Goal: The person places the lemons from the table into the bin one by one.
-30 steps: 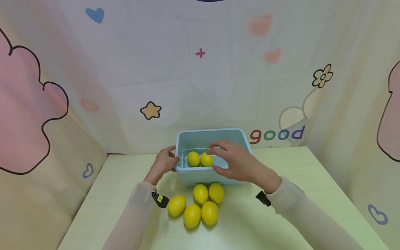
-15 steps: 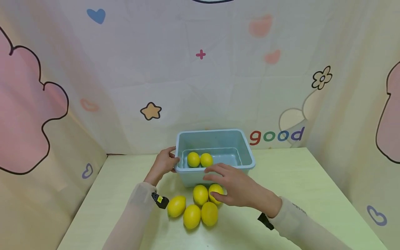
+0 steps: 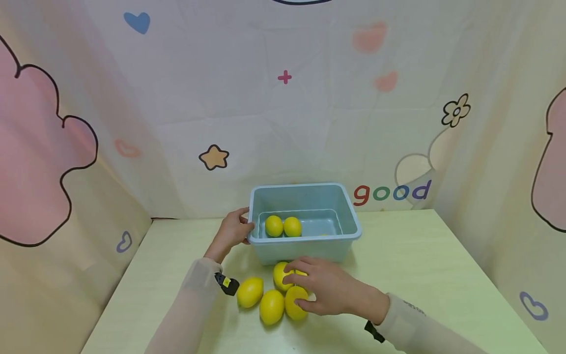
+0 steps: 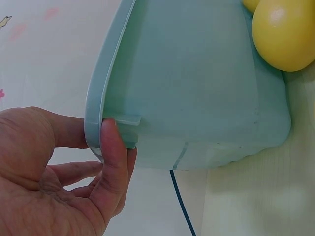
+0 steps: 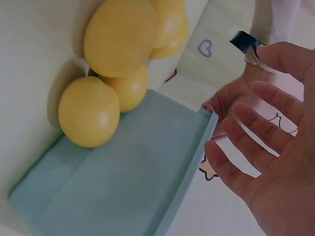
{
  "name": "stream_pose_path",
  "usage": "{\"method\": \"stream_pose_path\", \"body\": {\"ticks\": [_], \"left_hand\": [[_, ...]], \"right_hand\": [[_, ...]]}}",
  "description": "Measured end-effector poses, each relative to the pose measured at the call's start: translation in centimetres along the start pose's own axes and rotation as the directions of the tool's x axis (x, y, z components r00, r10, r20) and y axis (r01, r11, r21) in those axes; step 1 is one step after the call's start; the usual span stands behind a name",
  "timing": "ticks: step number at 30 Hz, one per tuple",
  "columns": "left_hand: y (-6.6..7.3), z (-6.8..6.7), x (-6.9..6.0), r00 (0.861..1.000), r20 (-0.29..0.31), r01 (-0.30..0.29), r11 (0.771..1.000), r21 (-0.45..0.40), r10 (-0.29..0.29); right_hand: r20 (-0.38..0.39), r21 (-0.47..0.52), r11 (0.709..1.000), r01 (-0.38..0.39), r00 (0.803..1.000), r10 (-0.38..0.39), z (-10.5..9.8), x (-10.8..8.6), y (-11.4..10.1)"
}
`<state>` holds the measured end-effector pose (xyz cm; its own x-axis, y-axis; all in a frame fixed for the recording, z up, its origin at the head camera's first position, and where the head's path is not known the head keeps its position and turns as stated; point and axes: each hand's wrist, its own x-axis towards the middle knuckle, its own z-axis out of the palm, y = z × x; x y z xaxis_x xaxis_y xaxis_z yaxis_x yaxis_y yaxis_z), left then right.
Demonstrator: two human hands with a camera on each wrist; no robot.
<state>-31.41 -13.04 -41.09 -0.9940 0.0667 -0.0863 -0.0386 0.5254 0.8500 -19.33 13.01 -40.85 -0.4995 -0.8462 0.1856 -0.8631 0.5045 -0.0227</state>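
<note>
My left hand point(image 3: 230, 232) pinches the left rim of a light blue bin point(image 3: 305, 250); in the left wrist view, thumb and fingers point(image 4: 114, 169) clasp the bin's rim point(image 4: 93, 115). Inside lie two yellow lemons point(image 3: 274, 226), with a sliver of yellow point(image 3: 325, 236) behind the front rim. Several lemons point(image 3: 271, 307) rest on the table before the bin. Over the right ones hovers my right hand point(image 3: 331, 287), fingers apart and slightly bent, partly covering them. The right wrist view shows this hand point(image 5: 275, 147) holding nothing, beside the bin point(image 5: 123, 172) and lemons point(image 5: 120, 37).
A pale green table point(image 3: 398, 255) carries everything. Behind it hangs a light curtain point(image 3: 265, 123) printed with hearts, a star and the word "good", close to the bin's back. More curtain rises on both sides.
My right hand has moved from over the bin toward me and down to the lemons in front. A yellow sliver now shows inside the bin. My left hand has stayed on the rim.
</note>
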Motion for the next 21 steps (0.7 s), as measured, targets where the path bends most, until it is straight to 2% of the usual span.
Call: {"method": "stream_pose_path", "body": {"ticks": [7,11,17,21], "left_hand": [[-0.1,0.0,0.0,1.000,-0.002,-0.007,1.000,0.003,0.007],[-0.2,0.1,0.0,1.000,0.002,-0.007,1.000,0.003,0.007],[-0.3,0.1,0.0,1.000,0.010,-0.008,1.000,-0.003,0.008],[-0.3,0.1,0.0,1.000,0.004,-0.007,1.000,-0.012,0.007]], "right_hand": [[0.107,0.039,0.999,-0.002,0.994,-0.003,2.0,-0.3,-0.4],[0.137,0.057,0.998,0.023,0.990,-0.030,3.1,-0.5,-0.6],[0.126,0.088,0.994,0.060,0.989,-0.071,4.3,-0.9,-0.7],[0.107,0.067,0.993,0.096,0.989,-0.103,5.1,-1.0,-0.5]]}}
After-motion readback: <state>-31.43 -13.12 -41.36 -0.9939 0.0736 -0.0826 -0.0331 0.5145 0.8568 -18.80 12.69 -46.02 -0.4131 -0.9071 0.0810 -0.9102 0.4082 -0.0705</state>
